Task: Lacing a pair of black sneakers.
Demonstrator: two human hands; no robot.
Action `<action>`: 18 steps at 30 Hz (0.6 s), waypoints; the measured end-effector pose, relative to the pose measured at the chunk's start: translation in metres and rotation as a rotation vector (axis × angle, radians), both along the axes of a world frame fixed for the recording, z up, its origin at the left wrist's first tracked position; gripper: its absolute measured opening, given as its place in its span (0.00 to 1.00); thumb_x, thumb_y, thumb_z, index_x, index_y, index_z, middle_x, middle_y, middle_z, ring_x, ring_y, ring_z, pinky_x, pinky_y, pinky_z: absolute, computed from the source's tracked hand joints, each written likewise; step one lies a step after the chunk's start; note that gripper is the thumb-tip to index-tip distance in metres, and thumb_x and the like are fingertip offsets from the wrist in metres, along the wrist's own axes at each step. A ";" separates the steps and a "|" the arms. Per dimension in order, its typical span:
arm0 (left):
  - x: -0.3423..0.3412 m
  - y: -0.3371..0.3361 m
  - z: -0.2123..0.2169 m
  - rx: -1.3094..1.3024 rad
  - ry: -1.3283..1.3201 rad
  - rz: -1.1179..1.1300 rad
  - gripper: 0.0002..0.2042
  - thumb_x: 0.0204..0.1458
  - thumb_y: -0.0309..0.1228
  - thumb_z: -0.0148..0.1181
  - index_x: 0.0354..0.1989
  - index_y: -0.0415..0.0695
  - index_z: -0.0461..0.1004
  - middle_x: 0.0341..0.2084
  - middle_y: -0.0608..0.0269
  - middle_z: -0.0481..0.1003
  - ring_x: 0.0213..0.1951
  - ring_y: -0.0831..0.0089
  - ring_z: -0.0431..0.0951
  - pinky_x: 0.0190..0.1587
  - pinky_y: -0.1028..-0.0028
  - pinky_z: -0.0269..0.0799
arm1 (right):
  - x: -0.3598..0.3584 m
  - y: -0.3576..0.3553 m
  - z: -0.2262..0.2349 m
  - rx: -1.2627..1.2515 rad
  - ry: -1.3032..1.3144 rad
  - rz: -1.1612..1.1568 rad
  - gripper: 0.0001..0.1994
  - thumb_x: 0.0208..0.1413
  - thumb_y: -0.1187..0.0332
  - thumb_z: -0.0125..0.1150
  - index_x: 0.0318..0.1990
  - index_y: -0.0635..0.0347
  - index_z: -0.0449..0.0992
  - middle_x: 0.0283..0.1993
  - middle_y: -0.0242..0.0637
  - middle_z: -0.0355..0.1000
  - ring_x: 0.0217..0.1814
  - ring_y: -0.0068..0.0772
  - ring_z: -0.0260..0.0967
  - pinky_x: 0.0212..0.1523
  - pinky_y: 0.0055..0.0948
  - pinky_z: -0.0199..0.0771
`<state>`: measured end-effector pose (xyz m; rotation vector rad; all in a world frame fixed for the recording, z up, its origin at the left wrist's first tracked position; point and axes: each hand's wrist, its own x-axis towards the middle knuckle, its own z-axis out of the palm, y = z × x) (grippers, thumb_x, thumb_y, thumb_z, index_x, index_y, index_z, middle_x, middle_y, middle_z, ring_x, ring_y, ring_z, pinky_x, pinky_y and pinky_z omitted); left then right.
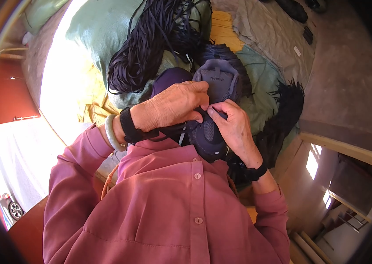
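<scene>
Dark mesh suggests a light, pliable shoe [218, 91], between left hand [169, 105] and right hand [236, 125], near the shirt [159, 193]. Whether fingertips [204, 100] at its opening pinch anything, I can't tell; I'd hold its far heel.

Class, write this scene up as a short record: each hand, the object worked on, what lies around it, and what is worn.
Left hand: at the shoe's middle, fingers bent
Right hand: opposite, fingers bent, close to the left
Grip: too small to tell what either pinches
Shoe: dark grey, toe toward the person
Beyond: black cord bundle on green fabric
Left wrist: pale bangle, black band
Right wrist: black strap
Clothing: pink buttoned shirt
</scene>
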<state>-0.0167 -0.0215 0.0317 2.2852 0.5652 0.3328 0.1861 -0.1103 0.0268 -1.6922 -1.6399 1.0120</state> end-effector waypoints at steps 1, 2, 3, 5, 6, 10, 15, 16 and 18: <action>0.000 -0.001 -0.001 0.031 -0.010 0.007 0.17 0.42 0.29 0.75 0.39 0.42 0.75 0.39 0.58 0.70 0.45 0.51 0.75 0.49 0.59 0.73 | 0.000 0.001 0.000 -0.009 -0.015 -0.001 0.09 0.61 0.67 0.65 0.41 0.64 0.82 0.39 0.41 0.77 0.42 0.45 0.78 0.43 0.36 0.75; 0.001 -0.002 -0.002 0.062 -0.019 0.015 0.17 0.41 0.29 0.75 0.38 0.43 0.75 0.38 0.58 0.70 0.45 0.52 0.75 0.48 0.59 0.73 | 0.000 0.001 -0.001 -0.018 -0.029 -0.001 0.10 0.61 0.66 0.65 0.41 0.64 0.82 0.39 0.41 0.77 0.42 0.46 0.78 0.43 0.37 0.74; 0.002 -0.004 -0.004 0.063 -0.020 0.019 0.17 0.41 0.29 0.75 0.38 0.43 0.75 0.38 0.58 0.70 0.45 0.52 0.75 0.48 0.59 0.73 | 0.001 0.001 -0.001 -0.017 -0.030 0.002 0.10 0.61 0.66 0.65 0.41 0.64 0.82 0.39 0.41 0.77 0.42 0.46 0.78 0.43 0.37 0.74; 0.005 -0.007 -0.006 0.139 0.023 0.040 0.16 0.41 0.29 0.76 0.37 0.44 0.75 0.38 0.58 0.70 0.46 0.52 0.75 0.48 0.59 0.73 | 0.001 0.003 0.000 -0.014 -0.049 0.012 0.10 0.61 0.66 0.65 0.42 0.64 0.82 0.40 0.42 0.78 0.42 0.48 0.78 0.44 0.38 0.74; 0.004 -0.009 -0.006 0.140 0.023 0.044 0.16 0.41 0.29 0.76 0.37 0.44 0.75 0.38 0.58 0.70 0.46 0.52 0.75 0.48 0.59 0.73 | 0.000 0.003 0.000 -0.012 -0.049 0.016 0.10 0.61 0.66 0.65 0.42 0.64 0.82 0.40 0.42 0.78 0.42 0.48 0.78 0.44 0.38 0.74; 0.003 -0.017 -0.010 0.105 -0.020 0.121 0.16 0.40 0.28 0.75 0.35 0.44 0.74 0.39 0.58 0.69 0.46 0.53 0.74 0.48 0.60 0.73 | -0.001 0.004 0.002 -0.003 -0.086 0.037 0.09 0.61 0.67 0.64 0.42 0.63 0.81 0.40 0.42 0.78 0.43 0.49 0.78 0.44 0.39 0.75; 0.003 -0.019 -0.015 0.117 -0.122 0.145 0.15 0.40 0.27 0.75 0.34 0.43 0.74 0.38 0.58 0.69 0.44 0.53 0.73 0.48 0.60 0.72 | 0.000 0.005 0.011 -0.019 -0.113 0.086 0.07 0.60 0.71 0.64 0.42 0.63 0.81 0.40 0.42 0.78 0.44 0.48 0.78 0.45 0.38 0.76; 0.003 -0.019 -0.017 0.103 -0.139 0.144 0.15 0.40 0.27 0.74 0.34 0.43 0.74 0.37 0.58 0.70 0.44 0.53 0.74 0.48 0.60 0.72 | 0.000 0.004 0.010 -0.016 -0.096 0.104 0.07 0.60 0.72 0.64 0.43 0.63 0.80 0.41 0.42 0.78 0.45 0.48 0.79 0.45 0.38 0.76; 0.002 -0.018 -0.019 0.091 -0.159 0.142 0.14 0.40 0.26 0.74 0.33 0.43 0.74 0.36 0.58 0.70 0.43 0.53 0.74 0.49 0.60 0.71 | 0.001 0.006 0.011 -0.011 -0.080 0.121 0.07 0.59 0.73 0.64 0.43 0.63 0.80 0.41 0.42 0.78 0.45 0.48 0.79 0.46 0.37 0.76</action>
